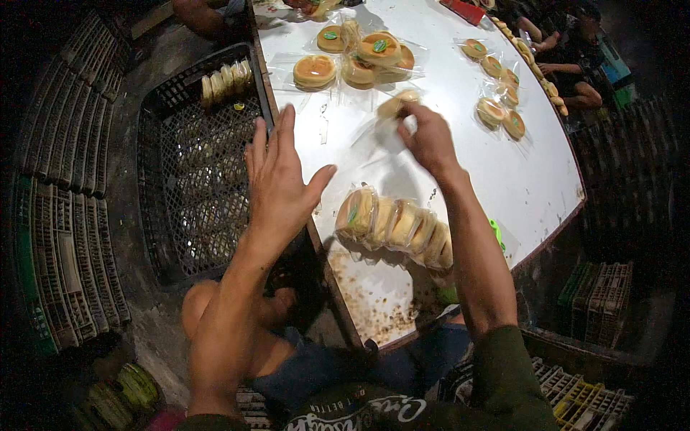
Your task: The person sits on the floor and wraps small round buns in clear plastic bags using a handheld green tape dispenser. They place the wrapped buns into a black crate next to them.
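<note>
My right hand [433, 140] pinches a round flat bun [393, 105] in a clear plastic bag, above the white table [532, 179]; motion blurs it slightly. With fingers spread and holding nothing, my left hand [282, 176] hovers by the table's left edge. A row of bagged buns [397, 221] stands on edge, pressed side by side, between my forearms. The row's right end touches or passes behind my right forearm; I cannot tell which. Farther off lies a loose heap of bagged buns [377, 49], some with green labels.
Left of the table, a black mesh crate [154, 208] holds a short row of bagged buns [226, 80] at its far end. More bagged buns [492, 67] lie at the table's far right. Stacked crates [68, 251] line the left. A person [568, 68] sits beyond the right edge.
</note>
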Demonstrator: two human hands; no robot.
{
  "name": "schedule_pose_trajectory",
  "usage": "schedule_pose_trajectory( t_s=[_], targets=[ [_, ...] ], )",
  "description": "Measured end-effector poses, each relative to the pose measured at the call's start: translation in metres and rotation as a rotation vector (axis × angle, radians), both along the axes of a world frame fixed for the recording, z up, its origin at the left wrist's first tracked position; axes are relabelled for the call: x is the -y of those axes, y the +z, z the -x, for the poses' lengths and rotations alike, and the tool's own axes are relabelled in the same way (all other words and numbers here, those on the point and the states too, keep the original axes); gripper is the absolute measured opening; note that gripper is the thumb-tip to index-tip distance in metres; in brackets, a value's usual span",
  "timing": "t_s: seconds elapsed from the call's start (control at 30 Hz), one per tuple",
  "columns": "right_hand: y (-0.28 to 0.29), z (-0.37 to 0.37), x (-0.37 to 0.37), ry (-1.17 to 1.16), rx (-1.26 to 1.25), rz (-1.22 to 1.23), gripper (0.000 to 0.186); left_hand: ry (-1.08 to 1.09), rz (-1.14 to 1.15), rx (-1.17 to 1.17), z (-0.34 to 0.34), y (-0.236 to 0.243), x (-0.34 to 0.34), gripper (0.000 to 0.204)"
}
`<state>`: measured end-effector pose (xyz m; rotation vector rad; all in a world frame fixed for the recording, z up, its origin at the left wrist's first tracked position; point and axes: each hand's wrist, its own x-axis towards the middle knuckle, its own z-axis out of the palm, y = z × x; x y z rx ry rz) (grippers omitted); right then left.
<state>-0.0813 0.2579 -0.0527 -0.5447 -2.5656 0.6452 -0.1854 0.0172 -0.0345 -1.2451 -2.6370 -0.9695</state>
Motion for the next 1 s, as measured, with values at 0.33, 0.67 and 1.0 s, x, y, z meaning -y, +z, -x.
schedule_pose_trajectory(
  t_s=[0.33, 0.67, 1.0],
  targets=[
    [0.055, -0.104, 0.077, -0.06, -0.303, 0.049, 0.02, 0.05, 0.256, -0.002, -0.003, -0.053, -0.006, 0.109],
    [0.055, -0.259, 0.133, -0.159, -0.035, 0.136, 0.027, -0.074, 0.395, -0.194, 0.05, -0.1, -0.026, 0.053],
    [0.056, -0.203, 0.179, -0.053, -0.542, 0.185, 0.089, -0.565, -0.381, 1.587, -0.106, 0.082, 0.027, 0.092]
  ],
)
